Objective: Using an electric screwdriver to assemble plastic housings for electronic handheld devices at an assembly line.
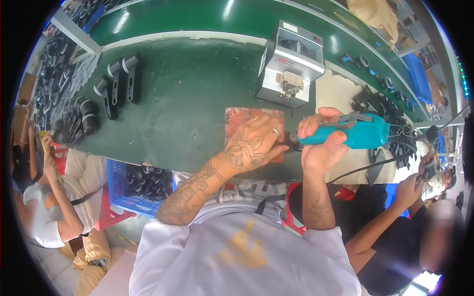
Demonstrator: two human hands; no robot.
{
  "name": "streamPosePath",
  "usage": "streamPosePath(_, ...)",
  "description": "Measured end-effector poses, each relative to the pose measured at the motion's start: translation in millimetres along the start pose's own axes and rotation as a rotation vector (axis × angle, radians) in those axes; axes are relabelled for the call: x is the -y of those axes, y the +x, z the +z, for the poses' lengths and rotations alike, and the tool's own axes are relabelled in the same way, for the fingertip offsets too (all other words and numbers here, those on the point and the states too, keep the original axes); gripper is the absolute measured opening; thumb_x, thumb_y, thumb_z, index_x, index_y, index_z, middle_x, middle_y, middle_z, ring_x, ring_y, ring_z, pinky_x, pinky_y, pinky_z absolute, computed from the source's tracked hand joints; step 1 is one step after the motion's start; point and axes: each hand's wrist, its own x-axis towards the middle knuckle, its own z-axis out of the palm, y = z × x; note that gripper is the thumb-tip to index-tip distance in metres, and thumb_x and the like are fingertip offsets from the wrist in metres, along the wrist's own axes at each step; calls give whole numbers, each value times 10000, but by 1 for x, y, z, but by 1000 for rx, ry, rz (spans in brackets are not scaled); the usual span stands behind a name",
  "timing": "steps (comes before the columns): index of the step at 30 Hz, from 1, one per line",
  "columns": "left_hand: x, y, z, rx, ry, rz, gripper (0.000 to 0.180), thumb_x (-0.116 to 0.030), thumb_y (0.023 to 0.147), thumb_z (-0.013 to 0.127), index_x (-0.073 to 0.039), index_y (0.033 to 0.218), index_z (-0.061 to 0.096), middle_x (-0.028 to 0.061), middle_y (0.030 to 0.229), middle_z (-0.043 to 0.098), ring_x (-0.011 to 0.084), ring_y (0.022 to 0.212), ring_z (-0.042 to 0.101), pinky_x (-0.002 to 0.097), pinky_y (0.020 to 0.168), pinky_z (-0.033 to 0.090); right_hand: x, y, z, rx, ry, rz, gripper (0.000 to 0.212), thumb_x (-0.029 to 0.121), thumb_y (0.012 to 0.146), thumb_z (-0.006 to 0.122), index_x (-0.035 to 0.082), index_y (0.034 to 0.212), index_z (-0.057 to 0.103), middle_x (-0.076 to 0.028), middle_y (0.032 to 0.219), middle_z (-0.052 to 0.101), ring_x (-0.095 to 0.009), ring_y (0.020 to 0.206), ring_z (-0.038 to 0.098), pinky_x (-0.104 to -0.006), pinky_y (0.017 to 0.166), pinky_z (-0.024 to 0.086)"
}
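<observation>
My right hand [322, 148] is wrapped around a teal electric screwdriver [368, 132], which lies nearly level with its tip toward the left. A hook and a black cable are at its far end. My tattooed left hand [253, 143], with a ring on one finger, is closed over a small black part [295, 146] at the screwdriver's tip. Most of that part is hidden by my fingers, so its full shape does not show. Beneath my left hand lies a worn red pad [238, 118] on the green tabletop [182, 84].
A silver box-shaped machine [284, 64] stands just beyond the pad. Several black handled parts with round heads [116, 81] lie at the left. Black pieces [400, 143] are heaped at the right. A blue crate [116, 185] sits below the table's front edge. Co-workers [395, 232] flank me.
</observation>
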Motion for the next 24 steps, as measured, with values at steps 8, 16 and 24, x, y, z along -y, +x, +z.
streamPosePath(8,1,1,1,55,-76,-94,284,-276,849,758,-70,923,577,115,917,592,333,914,608,446,797,511,2,1,-1,7,-2,8,743,633,881,680,-45,1144,529,-64,754,574,-165,631,563,-320,586,478)
streamPosePath(16,0,2,-2,83,-79,-81,283,-269,858,750,-68,933,564,119,909,597,333,909,611,443,791,515,1,1,-3,13,10,14,751,632,868,697,-49,1139,535,-68,749,580,-168,632,567,-315,585,475)
streamPosePath(24,-4,7,-4,36,-27,-46,272,-247,861,738,-68,1047,651,95,996,635,307,961,614,415,814,525,0,4,-7,-4,32,3,741,634,887,672,-49,1137,533,-70,740,578,-171,618,566,-315,557,468)
